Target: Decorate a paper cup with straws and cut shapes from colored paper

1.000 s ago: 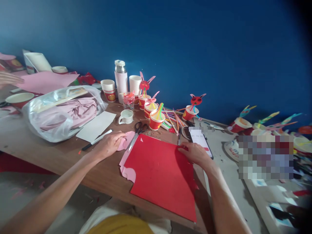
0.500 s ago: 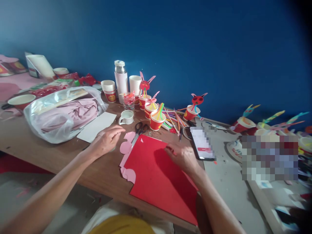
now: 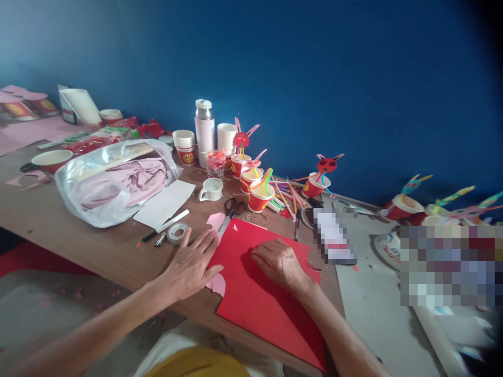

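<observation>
A large red paper sheet (image 3: 267, 303) lies on the brown table (image 3: 98, 246) in front of me. My left hand (image 3: 192, 264) rests flat on its left edge, fingers spread, covering a pink paper piece (image 3: 217, 284) that pokes out beneath. My right hand (image 3: 279, 260) lies palm down on the middle of the red sheet, fingers curled a little, holding nothing. Scissors (image 3: 231, 212) lie just beyond the sheet's far edge, on another pink scrap. A tape roll (image 3: 176, 233) sits just left of my left hand.
A plastic bag of pink cloth (image 3: 118, 180) lies at the left, white paper (image 3: 165, 203) beside it. A white flask (image 3: 205, 133), paper cups (image 3: 184, 146), cup figures with straws (image 3: 259, 191), and a phone (image 3: 334, 235) stand behind. More cup crafts (image 3: 401, 207) sit at right.
My left hand moved from the pink scrap down onto the red sheet's left edge and flattened. My right hand slid left from the sheet's right corner to its middle. The camera shifted left.
</observation>
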`<control>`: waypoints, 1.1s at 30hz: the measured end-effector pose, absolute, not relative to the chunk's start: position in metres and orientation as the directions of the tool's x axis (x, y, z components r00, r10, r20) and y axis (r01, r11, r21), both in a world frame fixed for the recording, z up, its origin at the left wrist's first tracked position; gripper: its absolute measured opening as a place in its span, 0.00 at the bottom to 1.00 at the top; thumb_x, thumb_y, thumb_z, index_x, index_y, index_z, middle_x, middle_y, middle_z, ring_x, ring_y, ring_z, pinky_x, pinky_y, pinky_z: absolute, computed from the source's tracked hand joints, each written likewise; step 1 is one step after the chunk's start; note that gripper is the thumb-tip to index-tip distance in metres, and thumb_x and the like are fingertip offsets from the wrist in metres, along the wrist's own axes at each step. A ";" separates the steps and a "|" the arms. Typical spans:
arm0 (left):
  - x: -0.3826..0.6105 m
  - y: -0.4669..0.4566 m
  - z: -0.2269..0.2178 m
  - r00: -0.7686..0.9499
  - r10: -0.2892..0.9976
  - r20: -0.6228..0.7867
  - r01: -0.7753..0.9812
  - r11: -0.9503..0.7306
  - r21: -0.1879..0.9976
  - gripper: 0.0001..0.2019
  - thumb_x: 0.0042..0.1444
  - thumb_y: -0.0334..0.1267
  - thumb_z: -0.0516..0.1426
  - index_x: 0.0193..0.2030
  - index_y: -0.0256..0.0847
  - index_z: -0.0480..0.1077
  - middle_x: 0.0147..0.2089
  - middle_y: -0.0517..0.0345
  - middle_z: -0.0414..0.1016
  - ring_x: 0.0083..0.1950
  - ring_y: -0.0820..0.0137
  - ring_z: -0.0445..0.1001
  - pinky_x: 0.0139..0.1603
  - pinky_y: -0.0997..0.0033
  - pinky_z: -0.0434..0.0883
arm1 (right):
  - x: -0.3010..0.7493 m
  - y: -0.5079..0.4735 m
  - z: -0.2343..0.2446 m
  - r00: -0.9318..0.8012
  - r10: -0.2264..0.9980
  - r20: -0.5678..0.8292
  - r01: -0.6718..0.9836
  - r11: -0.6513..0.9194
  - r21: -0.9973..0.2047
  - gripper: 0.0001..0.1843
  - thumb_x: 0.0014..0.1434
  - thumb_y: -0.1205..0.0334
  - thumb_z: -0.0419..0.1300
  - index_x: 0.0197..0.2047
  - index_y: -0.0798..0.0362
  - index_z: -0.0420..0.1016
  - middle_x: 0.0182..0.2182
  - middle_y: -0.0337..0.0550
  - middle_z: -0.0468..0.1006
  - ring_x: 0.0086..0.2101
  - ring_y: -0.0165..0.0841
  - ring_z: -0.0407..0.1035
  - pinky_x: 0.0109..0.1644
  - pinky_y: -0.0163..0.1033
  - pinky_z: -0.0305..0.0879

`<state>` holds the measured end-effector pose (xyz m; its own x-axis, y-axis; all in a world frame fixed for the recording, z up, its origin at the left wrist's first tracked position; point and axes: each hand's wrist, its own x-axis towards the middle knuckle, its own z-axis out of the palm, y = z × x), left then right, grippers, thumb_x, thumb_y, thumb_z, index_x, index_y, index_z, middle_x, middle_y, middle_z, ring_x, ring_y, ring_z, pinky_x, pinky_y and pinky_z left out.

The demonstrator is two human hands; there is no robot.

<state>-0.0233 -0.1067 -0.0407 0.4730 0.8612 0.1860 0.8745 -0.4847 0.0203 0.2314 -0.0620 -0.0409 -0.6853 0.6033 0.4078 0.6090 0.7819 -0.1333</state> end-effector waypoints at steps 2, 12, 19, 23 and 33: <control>-0.024 -0.107 -0.043 0.480 0.855 0.199 0.872 -0.489 -0.002 0.27 0.59 0.47 0.47 0.61 0.34 0.56 0.63 0.42 0.59 0.65 0.54 0.53 0.63 0.40 0.36 | 0.231 -0.062 -0.041 -0.685 0.606 0.403 0.614 0.779 -0.128 0.12 0.63 0.64 0.50 0.32 0.53 0.73 0.24 0.42 0.73 0.29 0.29 0.66 0.35 0.35 0.53; -0.033 -0.092 -0.052 0.506 0.807 0.304 0.848 -0.530 -0.005 0.17 0.59 0.35 0.47 0.55 0.38 0.64 0.56 0.47 0.69 0.59 0.60 0.64 0.61 0.48 0.51 | 0.232 -0.062 -0.041 -0.691 0.598 0.405 0.618 0.780 -0.098 0.12 0.63 0.63 0.50 0.32 0.53 0.73 0.25 0.41 0.73 0.29 0.29 0.65 0.35 0.36 0.52; -0.036 -0.078 -0.051 0.521 0.752 0.404 0.825 -0.565 -0.012 0.15 0.56 0.25 0.47 0.45 0.39 0.70 0.47 0.52 0.76 0.52 0.63 0.71 0.54 0.56 0.62 | 0.230 -0.060 -0.047 -0.685 0.578 0.443 0.614 0.786 -0.075 0.11 0.62 0.62 0.52 0.31 0.53 0.71 0.25 0.41 0.72 0.30 0.29 0.63 0.34 0.36 0.50; -0.031 -0.075 -0.038 0.448 0.728 0.519 0.839 -0.543 0.038 0.12 0.57 0.29 0.49 0.43 0.40 0.71 0.42 0.55 0.78 0.45 0.66 0.75 0.53 0.62 0.64 | 0.233 -0.060 -0.046 -0.689 0.572 0.445 0.607 0.791 -0.077 0.12 0.62 0.64 0.51 0.29 0.53 0.71 0.25 0.40 0.71 0.29 0.29 0.62 0.32 0.36 0.49; 0.031 -0.034 -0.016 0.323 0.744 0.585 0.841 -0.509 0.184 0.12 0.60 0.32 0.47 0.43 0.37 0.70 0.39 0.50 0.77 0.41 0.66 0.74 0.44 0.65 0.69 | 0.239 -0.055 -0.047 -0.626 0.616 0.478 0.652 0.750 -0.113 0.12 0.62 0.65 0.50 0.32 0.54 0.73 0.24 0.40 0.73 0.29 0.29 0.65 0.36 0.36 0.52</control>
